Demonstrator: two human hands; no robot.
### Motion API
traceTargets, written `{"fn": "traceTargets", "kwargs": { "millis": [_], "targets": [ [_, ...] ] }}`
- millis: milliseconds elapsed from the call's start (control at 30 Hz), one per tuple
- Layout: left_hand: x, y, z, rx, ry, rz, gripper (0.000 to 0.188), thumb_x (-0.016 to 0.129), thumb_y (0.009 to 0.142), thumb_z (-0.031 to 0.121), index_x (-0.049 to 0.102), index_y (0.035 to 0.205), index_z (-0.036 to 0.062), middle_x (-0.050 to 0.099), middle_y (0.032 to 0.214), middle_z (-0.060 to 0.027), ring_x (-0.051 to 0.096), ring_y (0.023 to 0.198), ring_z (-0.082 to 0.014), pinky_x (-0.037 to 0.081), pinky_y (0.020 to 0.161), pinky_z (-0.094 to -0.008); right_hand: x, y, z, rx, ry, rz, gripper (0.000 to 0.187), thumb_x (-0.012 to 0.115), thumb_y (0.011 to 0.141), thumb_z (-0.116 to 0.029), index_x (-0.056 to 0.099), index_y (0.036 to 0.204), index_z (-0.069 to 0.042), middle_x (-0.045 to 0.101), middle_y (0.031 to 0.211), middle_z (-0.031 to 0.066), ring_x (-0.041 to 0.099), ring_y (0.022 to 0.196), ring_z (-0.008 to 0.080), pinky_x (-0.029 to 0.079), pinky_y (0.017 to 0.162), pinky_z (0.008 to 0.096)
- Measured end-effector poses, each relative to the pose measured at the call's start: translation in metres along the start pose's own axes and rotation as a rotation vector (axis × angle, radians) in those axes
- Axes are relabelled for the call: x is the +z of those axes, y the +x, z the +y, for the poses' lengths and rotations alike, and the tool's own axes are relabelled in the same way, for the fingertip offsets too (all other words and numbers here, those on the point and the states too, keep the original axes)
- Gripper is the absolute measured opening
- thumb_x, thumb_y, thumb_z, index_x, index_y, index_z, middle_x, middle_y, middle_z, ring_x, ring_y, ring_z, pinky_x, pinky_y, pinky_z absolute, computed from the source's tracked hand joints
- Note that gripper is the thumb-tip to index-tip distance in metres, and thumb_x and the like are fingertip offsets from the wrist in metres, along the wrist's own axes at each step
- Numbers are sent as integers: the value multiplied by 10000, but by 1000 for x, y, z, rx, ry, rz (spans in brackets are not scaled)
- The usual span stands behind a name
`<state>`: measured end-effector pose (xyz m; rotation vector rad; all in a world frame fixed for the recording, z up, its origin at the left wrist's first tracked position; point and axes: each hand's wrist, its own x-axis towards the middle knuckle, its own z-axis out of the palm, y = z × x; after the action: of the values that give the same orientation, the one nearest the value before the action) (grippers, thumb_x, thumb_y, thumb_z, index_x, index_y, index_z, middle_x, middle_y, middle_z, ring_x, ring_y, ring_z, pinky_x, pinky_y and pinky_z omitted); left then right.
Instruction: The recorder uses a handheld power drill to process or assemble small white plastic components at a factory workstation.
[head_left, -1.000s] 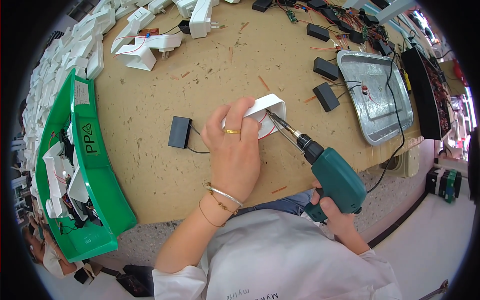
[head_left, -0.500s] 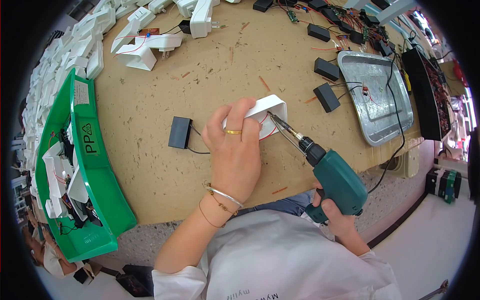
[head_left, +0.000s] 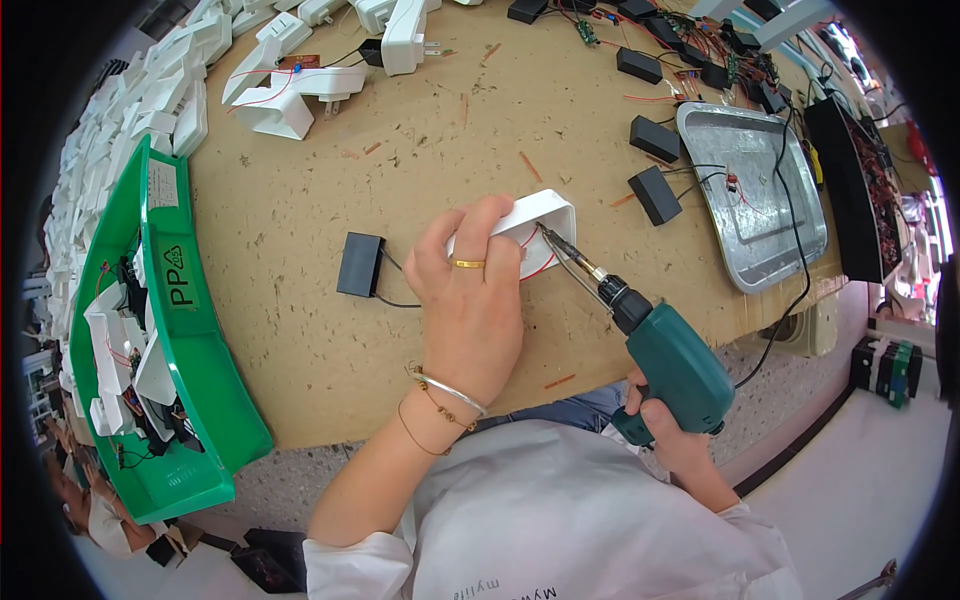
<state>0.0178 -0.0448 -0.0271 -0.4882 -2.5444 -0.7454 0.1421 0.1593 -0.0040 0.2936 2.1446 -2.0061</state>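
My left hand (head_left: 470,310) presses down over a white plastic housing (head_left: 562,210), its fingers wrapped round the near side. A red wire (head_left: 541,267) runs inside the housing; part of it is hidden by my fingers. In my right hand (head_left: 672,436) is a green pistol-shaped soldering gun (head_left: 682,366), held by its grip with a finger near the trigger. The gun's thin tip reaches into the housing's open end, near the wire; whether it touches cannot be made out. Left of my hand lies a black rectangular box (head_left: 361,264), its dark leads running under my hand.
A green bin (head_left: 215,400) of white parts and wires stands at the left. White housings (head_left: 190,60) pile up behind it. At the right lie a metal tray (head_left: 750,250), black boxes (head_left: 655,195) and the gun's black cord (head_left: 801,245). Another person (head_left: 110,515) is at the lower left.
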Motion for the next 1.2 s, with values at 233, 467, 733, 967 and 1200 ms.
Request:
{"fn": "traceTargets", "kwargs": {
  "millis": [233, 467, 733, 967, 1200],
  "targets": [
    [1, -1, -1, 3, 5, 3, 198, 596, 728, 1, 498, 888, 62, 475, 1303, -44, 427, 1153, -310, 325, 939, -453, -3, 1, 1, -2, -11, -1, 524, 684, 856, -386, 549, 1148, 27, 589, 1024, 111, 566, 735, 149, 452, 673, 301],
    [0, -1, -1, 5, -5, 4, 202, 593, 725, -6, 494, 887, 61, 470, 1307, -47, 420, 1156, -312, 325, 936, -457, -2, 1, 6, -79, 113, 22, 585, 690, 839, -380, 530, 1199, 53, 598, 1094, 155, 579, 689, 166, 460, 628, 296],
    [1, -1, -2, 28, 21, -2, 195, 602, 736, 7, 487, 884, 62, 457, 1318, -51, 415, 1156, -320, 340, 928, -459, -3, 2, 6, -104, 116, 7, 601, 677, 843, -391, 518, 1207, 59, 598, 1093, 162, 583, 697, 168, 463, 636, 298],
    [-11, 6, 4, -16, -130, -9, 210, 688, 785, 8, 517, 902, 47, 481, 1292, -126, 399, 1183, -358, 364, 981, -439, -3, 3, 7, -97, 116, 2, 595, 676, 845, -386, 518, 1211, 55, 595, 1110, 158, 583, 703, 167, 459, 659, 307],
    [-15, 3, -7, 1, -303, 11, 287, 804, 702, 79, 558, 846, 41, 503, 1317, -153, 520, 1157, -346, 495, 878, -396, -4, 3, 7, -102, 105, -20, 585, 666, 854, -386, 520, 1212, 53, 595, 1107, 153, 583, 710, 163, 460, 675, 312]
  ]
}}
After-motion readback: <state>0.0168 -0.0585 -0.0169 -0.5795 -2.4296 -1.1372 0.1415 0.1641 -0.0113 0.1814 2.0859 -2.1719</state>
